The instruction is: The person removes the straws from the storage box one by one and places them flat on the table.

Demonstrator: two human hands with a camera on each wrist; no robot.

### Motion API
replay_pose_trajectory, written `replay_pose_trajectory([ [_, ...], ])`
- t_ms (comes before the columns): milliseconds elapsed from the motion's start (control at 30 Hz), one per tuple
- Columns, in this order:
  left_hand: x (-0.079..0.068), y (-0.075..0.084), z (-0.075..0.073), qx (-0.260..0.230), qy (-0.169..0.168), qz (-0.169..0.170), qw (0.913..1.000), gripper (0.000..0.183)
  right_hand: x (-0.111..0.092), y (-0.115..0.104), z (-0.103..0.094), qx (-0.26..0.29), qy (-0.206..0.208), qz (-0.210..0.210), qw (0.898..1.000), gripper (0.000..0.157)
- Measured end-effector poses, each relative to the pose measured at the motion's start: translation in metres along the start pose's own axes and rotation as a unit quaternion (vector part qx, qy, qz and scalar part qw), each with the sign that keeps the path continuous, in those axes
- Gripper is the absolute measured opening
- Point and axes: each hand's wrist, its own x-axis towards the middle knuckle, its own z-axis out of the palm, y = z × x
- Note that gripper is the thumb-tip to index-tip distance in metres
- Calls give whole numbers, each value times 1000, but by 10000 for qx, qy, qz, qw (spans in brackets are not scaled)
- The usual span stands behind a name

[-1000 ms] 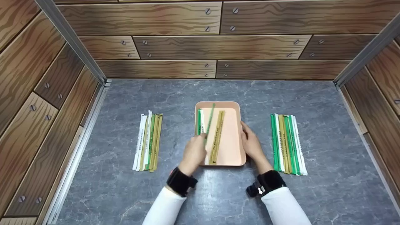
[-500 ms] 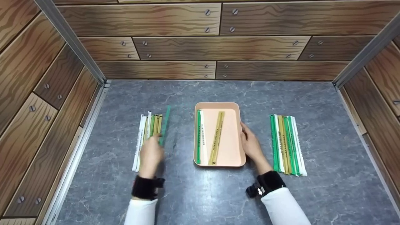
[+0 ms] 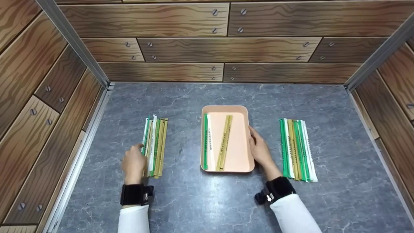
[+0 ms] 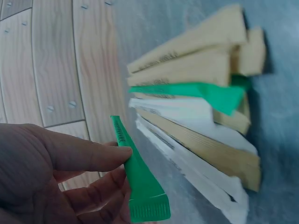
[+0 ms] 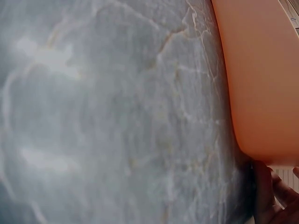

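Note:
My left hand [image 3: 133,163] pinches a green paper-wrapped straw [image 4: 140,179] between thumb and fingers. It is over the left edge of the left row of wrapped straws [image 3: 160,145], whose sleeves are white, tan and green. In the left wrist view the straw's crimped end points towards the camera, beside the row. Against the right wall of a pink tray [image 3: 239,145] rests my right hand [image 3: 261,151], fingers along the outside. Inside the tray lie a green straw [image 3: 205,142] at the left wall, a white straw [image 3: 211,142] beside it and a slanted tan straw [image 3: 224,142].
To the right of the tray is another row of wrapped straws [image 3: 296,149], green, white and tan. Wood-patterned walls [image 3: 223,48] enclose the grey marbled table [image 3: 207,200] at the back and both sides.
My left hand has moved left from the tray, across the left row to its far edge, carrying the green straw. My right hand has stayed at the tray.

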Motion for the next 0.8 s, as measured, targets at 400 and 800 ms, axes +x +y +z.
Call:
replay_pose_trajectory([
  [400, -5, 13, 9, 101, -121, 113, 9998, 42, 1, 1, -1, -24, -11, 66, 10000, 48],
  [800, -43, 100, 55, -600, -208, 2031, 9771, 42, 0, 0, -2, 37, -81, 142, 9999, 49],
])
